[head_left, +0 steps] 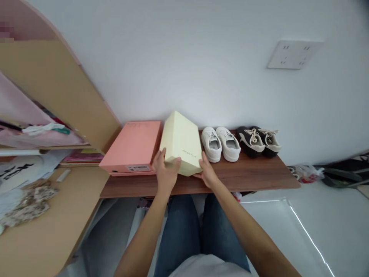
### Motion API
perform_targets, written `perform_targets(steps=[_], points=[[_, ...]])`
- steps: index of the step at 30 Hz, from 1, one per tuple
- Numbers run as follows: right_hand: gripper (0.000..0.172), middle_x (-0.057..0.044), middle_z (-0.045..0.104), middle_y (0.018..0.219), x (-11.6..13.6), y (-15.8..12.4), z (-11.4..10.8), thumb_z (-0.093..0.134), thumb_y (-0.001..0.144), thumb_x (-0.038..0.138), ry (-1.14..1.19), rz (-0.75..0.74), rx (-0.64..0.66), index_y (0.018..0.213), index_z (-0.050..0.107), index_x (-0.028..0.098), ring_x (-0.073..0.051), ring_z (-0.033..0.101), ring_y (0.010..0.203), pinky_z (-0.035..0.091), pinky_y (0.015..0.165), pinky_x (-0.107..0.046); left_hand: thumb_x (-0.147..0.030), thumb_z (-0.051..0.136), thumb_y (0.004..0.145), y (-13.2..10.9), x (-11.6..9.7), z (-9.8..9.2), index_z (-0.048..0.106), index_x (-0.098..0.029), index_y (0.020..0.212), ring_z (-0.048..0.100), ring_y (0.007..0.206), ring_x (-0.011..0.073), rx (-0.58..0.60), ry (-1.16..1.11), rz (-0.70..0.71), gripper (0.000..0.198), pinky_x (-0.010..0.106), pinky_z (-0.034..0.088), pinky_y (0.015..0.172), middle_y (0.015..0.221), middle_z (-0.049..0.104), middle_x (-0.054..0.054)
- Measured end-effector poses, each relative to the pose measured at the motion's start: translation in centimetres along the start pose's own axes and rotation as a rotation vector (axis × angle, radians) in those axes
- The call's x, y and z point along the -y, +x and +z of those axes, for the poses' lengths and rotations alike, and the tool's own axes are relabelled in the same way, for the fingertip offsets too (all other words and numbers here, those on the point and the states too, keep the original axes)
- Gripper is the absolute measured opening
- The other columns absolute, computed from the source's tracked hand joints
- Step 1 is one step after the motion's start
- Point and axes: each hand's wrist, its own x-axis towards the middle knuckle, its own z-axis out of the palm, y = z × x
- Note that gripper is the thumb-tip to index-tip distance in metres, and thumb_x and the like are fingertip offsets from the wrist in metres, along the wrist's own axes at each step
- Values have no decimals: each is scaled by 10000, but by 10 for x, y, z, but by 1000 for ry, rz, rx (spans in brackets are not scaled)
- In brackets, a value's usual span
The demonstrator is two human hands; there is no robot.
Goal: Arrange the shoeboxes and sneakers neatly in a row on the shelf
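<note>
Between my two hands is a cream shoebox (pixel 184 140), tilted, with small lettering near its front edge. My left hand (pixel 166 167) grips its front left corner, thumb on the box. At the front right corner, my right hand (pixel 206 171) is closed on the box, some fingers hidden beneath it. A pink shoebox (pixel 134 146) with a white label lies just left of the cream one. Right of it stand a pair of white sneakers (pixel 221 143) and a pair of black-and-white sneakers (pixel 258 140) with cream laces. Whether the cream box's underside touches the shelf is unclear.
A narrow brown wooden shelf (pixel 245 175) runs along the white wall, above my knees. On the left is a light wood desk (pixel 69 200) holding a patterned cloth (pixel 31 202). A socket plate (pixel 294 54) is on the wall. Bags (pixel 346 173) lie at far right.
</note>
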Motion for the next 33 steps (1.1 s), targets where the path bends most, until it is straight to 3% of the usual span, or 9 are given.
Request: perform_targets(steps=[4, 7, 13, 17, 23, 25, 27, 30, 33], points=[[553, -54, 688, 1194, 1, -20, 12, 674, 778, 501, 55, 73, 90, 1287, 588, 303, -261, 636, 1066, 519, 917, -483, -442, 712, 782, -8, -46, -3, 521, -239, 1359, 304, 1419, 355, 62, 257, 482, 641, 533, 258, 1136, 1534, 346, 150], [578, -99, 664, 1238, 21, -25, 2, 506, 843, 648, 210, 36, 7, 1273, 594, 273, -279, 641, 1069, 536, 877, -463, -407, 642, 842, -17, -44, 4, 350, -211, 1480, 370, 1393, 308, 196, 280, 670, 728, 449, 356, 1090, 1531, 357, 166], [565, -31, 597, 1347, 38, -20, -21, 666, 782, 557, 84, 100, -1, 1300, 546, 369, -263, 577, 1191, 507, 907, -462, -514, 665, 788, -15, 9, 9, 483, -232, 1414, 407, 1349, 374, 275, 522, 445, 711, 546, 268, 1104, 1451, 488, 156], [505, 5, 639, 1281, 26, -18, -17, 660, 776, 554, -2, 16, 3, 1236, 602, 355, -244, 556, 1228, 470, 978, -456, -487, 677, 785, -7, 15, 21, 551, -269, 1363, 421, 1337, 356, 401, 549, 449, 630, 524, 277, 1091, 1441, 508, 138], [512, -110, 560, 1366, 68, -14, -73, 616, 811, 512, -522, -421, -147, 1241, 613, 233, -285, 527, 1242, 404, 1054, -478, -387, 673, 798, -4, 2, 42, 529, -255, 1366, 377, 1361, 361, 400, 422, 400, 601, 553, 243, 1116, 1464, 466, 149], [482, -157, 475, 1432, 88, -2, -100, 621, 808, 444, -782, -545, -365, 1216, 624, 189, -336, 434, 1316, 339, 1090, -520, -353, 612, 840, -8, -14, 64, 502, -222, 1384, 417, 1337, 323, 418, 285, 386, 570, 489, 299, 1115, 1458, 456, 150], [443, -202, 438, 1435, 100, 14, -121, 675, 753, 362, -985, -477, -507, 1144, 651, 156, -397, 397, 1328, 300, 1096, -552, -318, 545, 880, -12, -37, 96, 451, -199, 1420, 483, 1284, 274, 521, 171, 353, 561, 404, 382, 1071, 1460, 440, 150], [371, -213, 443, 1393, 102, 33, -136, 733, 670, 298, -1101, -292, -498, 1007, 671, 158, -391, 516, 1216, 391, 1028, -487, -314, 554, 874, -13, -73, 150, 429, -158, 1420, 549, 1209, 306, 693, 269, 145, 581, 406, 459, 965, 1470, 407, 198], [298, -191, 563, 1235, 96, 37, -146, 688, 709, 365, -1026, -302, -542, 922, 652, 160, -344, 580, 1120, 441, 978, -454, -327, 533, 889, -8, -92, 184, 594, -121, 1202, 600, 1124, 348, 748, 420, -42, 379, 438, 460, 917, 1308, 540, 224]])
